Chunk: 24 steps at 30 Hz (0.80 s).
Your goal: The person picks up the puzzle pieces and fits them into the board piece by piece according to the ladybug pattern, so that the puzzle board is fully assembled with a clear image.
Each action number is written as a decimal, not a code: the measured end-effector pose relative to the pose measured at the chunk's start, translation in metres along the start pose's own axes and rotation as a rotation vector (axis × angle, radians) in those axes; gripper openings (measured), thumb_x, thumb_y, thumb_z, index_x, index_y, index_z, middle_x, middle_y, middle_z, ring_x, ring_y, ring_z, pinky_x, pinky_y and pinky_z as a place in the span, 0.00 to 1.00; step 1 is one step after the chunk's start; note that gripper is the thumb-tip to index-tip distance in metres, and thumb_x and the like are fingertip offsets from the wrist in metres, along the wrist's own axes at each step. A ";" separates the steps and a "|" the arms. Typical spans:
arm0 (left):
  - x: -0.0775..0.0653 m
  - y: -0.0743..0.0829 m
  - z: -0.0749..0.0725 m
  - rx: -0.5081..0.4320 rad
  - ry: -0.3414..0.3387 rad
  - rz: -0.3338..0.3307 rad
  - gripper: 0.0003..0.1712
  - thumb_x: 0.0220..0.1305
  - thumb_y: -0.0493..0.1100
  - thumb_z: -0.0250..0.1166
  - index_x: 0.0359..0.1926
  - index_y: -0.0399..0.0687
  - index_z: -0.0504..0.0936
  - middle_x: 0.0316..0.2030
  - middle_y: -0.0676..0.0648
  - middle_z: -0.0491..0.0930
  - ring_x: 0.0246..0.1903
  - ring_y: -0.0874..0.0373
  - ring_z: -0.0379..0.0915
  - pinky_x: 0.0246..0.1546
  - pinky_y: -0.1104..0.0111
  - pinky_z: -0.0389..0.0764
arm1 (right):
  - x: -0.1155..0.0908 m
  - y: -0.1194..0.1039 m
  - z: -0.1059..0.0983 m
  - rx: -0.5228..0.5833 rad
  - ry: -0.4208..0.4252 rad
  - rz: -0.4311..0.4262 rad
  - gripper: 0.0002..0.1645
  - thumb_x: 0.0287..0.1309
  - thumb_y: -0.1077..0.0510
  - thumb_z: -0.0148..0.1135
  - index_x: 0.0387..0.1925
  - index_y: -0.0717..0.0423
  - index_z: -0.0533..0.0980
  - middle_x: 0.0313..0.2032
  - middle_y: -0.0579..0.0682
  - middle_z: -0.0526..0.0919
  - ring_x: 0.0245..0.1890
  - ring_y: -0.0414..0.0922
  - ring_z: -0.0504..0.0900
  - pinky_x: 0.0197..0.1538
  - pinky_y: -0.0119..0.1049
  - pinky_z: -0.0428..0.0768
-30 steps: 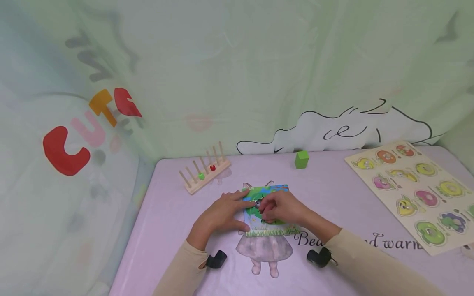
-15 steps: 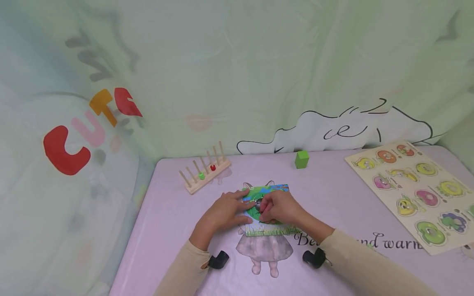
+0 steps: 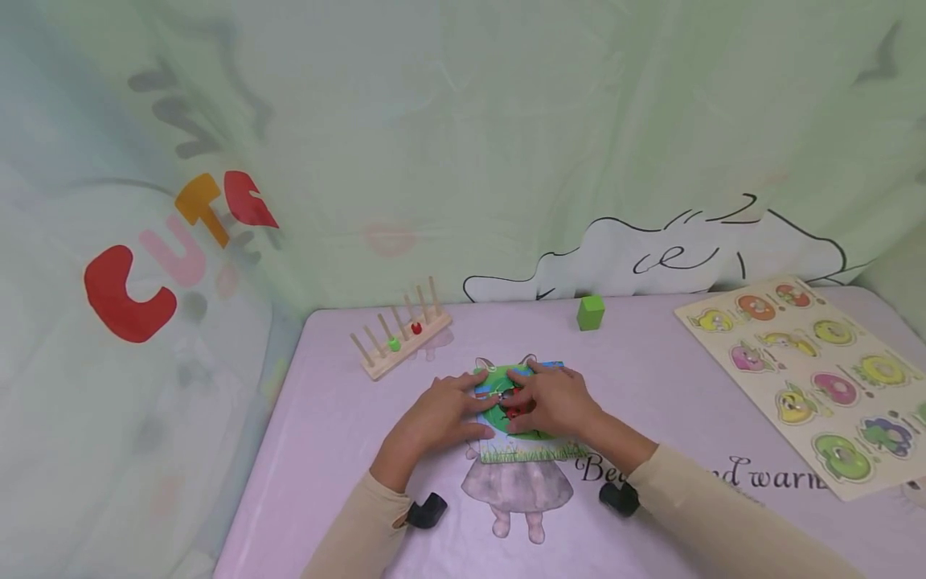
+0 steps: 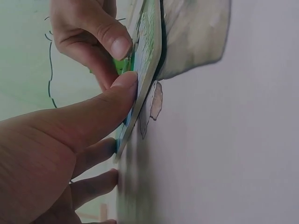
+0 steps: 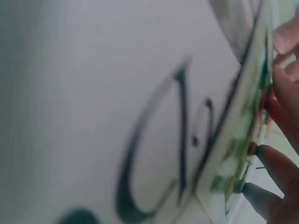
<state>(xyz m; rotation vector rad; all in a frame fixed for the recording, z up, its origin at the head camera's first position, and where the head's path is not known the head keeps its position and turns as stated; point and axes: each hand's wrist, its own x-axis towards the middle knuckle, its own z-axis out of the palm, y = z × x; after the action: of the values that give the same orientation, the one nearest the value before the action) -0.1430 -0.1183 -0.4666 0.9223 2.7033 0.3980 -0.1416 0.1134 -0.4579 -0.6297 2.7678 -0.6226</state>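
Puzzle board (image 3: 531, 453), lying between the two hands on a pale lilac cloth (image 3: 325, 450), its grass-printed edge toward the person. Its outline appears nearly square, and with both hands over it no long axis can be told. The governing relation is judged to be that of the fingertips to the red-and-black insect picture (image 3: 517, 411) at the board's middle: it lies just under the right hand (image 3: 560, 400) and at the tip of a finger of the left hand (image 3: 441, 414). The right hand is the nearer, covering part of the picture; whether this is a loose piece, and whether it sits flush, cannot be told.

Left hand: fingers extended and spread across the board's left side, thumb on its surface. Right hand: fingers spread and slightly bent, tips touching the board's face, with no grip visible.

Surroundings: beyond the left hand, a peg rack (image 3: 408, 343) bearing a green bead (image 3: 394, 344) and a red bead (image 3: 415, 328); beyond the right hand, a green block (image 3: 590, 313); well to the right of the right hand, a large fruit board (image 3: 788, 370). All three stand apart from the work; the only obstruction over the picture is the fingers themselves.
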 end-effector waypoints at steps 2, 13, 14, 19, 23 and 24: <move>0.001 0.000 0.001 0.001 0.003 0.004 0.33 0.63 0.62 0.69 0.68 0.64 0.77 0.77 0.48 0.62 0.75 0.47 0.61 0.69 0.38 0.64 | -0.001 0.000 0.001 -0.002 -0.007 -0.003 0.24 0.50 0.40 0.78 0.51 0.35 0.87 0.69 0.48 0.75 0.76 0.65 0.60 0.68 0.75 0.58; -0.007 0.015 0.003 -0.005 0.030 -0.097 0.38 0.60 0.62 0.72 0.69 0.55 0.78 0.76 0.49 0.65 0.79 0.47 0.53 0.65 0.30 0.62 | -0.002 -0.002 0.000 -0.013 -0.037 0.000 0.24 0.50 0.39 0.76 0.51 0.35 0.87 0.70 0.48 0.73 0.77 0.65 0.58 0.72 0.70 0.56; -0.008 0.015 0.004 0.015 0.027 -0.102 0.39 0.60 0.63 0.71 0.69 0.55 0.77 0.76 0.50 0.64 0.79 0.49 0.53 0.66 0.31 0.62 | -0.002 -0.001 -0.001 -0.013 -0.039 -0.006 0.24 0.51 0.39 0.76 0.51 0.35 0.87 0.70 0.48 0.73 0.77 0.65 0.58 0.72 0.70 0.57; -0.008 0.015 0.006 0.110 0.034 -0.100 0.40 0.60 0.67 0.69 0.70 0.59 0.76 0.76 0.52 0.65 0.78 0.50 0.55 0.68 0.35 0.64 | 0.001 0.002 -0.004 -0.038 -0.025 -0.040 0.27 0.50 0.37 0.76 0.52 0.36 0.86 0.68 0.49 0.76 0.74 0.67 0.64 0.69 0.66 0.65; -0.007 0.014 0.007 0.100 0.048 -0.104 0.42 0.59 0.67 0.70 0.70 0.56 0.76 0.75 0.52 0.66 0.78 0.50 0.55 0.69 0.38 0.64 | 0.005 0.002 -0.005 -0.093 0.003 -0.073 0.30 0.48 0.35 0.77 0.53 0.39 0.86 0.66 0.50 0.78 0.69 0.66 0.71 0.64 0.60 0.74; -0.006 0.013 0.008 0.101 0.050 -0.107 0.43 0.59 0.68 0.70 0.71 0.55 0.75 0.76 0.52 0.65 0.78 0.50 0.54 0.70 0.39 0.64 | 0.006 0.002 -0.005 -0.101 0.005 -0.074 0.31 0.47 0.35 0.77 0.53 0.39 0.86 0.65 0.50 0.79 0.68 0.66 0.72 0.63 0.59 0.75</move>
<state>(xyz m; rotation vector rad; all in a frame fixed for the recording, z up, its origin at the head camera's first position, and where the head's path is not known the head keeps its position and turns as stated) -0.1286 -0.1110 -0.4689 0.7992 2.8259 0.2690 -0.1488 0.1141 -0.4549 -0.7556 2.8060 -0.5022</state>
